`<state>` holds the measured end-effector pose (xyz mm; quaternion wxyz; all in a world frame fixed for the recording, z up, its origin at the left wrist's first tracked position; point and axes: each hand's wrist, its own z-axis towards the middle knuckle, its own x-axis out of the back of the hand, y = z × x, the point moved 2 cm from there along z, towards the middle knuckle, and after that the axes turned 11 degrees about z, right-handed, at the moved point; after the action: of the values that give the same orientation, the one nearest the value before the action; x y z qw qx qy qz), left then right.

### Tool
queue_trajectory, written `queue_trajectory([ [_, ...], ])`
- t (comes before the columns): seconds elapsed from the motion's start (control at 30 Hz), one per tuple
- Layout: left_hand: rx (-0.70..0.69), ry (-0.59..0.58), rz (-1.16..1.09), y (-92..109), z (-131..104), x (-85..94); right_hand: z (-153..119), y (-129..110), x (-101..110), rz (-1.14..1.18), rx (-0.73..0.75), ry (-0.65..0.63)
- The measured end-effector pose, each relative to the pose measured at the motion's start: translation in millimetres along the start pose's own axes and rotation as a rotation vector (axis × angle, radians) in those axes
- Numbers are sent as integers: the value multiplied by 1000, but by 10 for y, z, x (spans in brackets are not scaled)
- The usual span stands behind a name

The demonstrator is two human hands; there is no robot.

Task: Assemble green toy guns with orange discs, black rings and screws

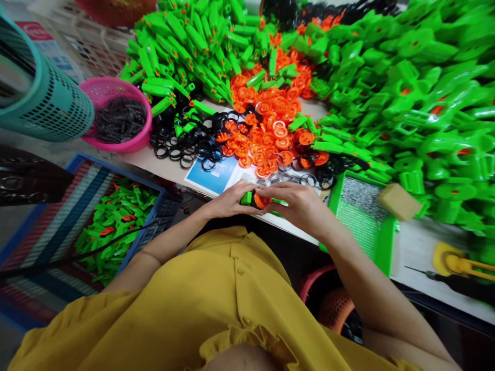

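Close to the table's front edge, my left hand [234, 200] and my right hand [294, 202] meet around a small green plastic part with an orange disc [262, 200] on it. My left fingers pinch its green end, and my right fingers press at the orange disc; my hands cover much of the part. Just beyond my fingers lie a heap of orange plastic discs [266, 123] and several black rings [185, 152]. A blue printed sheet [213, 174] is partly under the loose pieces.
Green plastic parts are piled at the back left [193, 46] and, as toy gun shells [436, 103], on the right. A green tray [361, 226], tan block [399, 201] and screwdriver [444, 278] lie right. A pink basket [144, 121] and blue crate [133, 252] are left.
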<state>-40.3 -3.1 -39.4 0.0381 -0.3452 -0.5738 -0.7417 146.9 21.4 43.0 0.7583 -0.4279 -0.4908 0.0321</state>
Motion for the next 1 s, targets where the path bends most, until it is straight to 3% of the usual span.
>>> queue_trajectory([
  [0.33,-87,69,-8,-75,1,68,66,-72,45,-3,28,24],
  [0.53,-56,46,3,-107,5,78,142,-55,85,24,111,-46],
  [0.73,-57,90,18,-108,23,55,162,-60,61,-6,130,-32],
  [1.0,-54,148,-3,-102,7,22,123,-42,-54,-137,52,88],
])
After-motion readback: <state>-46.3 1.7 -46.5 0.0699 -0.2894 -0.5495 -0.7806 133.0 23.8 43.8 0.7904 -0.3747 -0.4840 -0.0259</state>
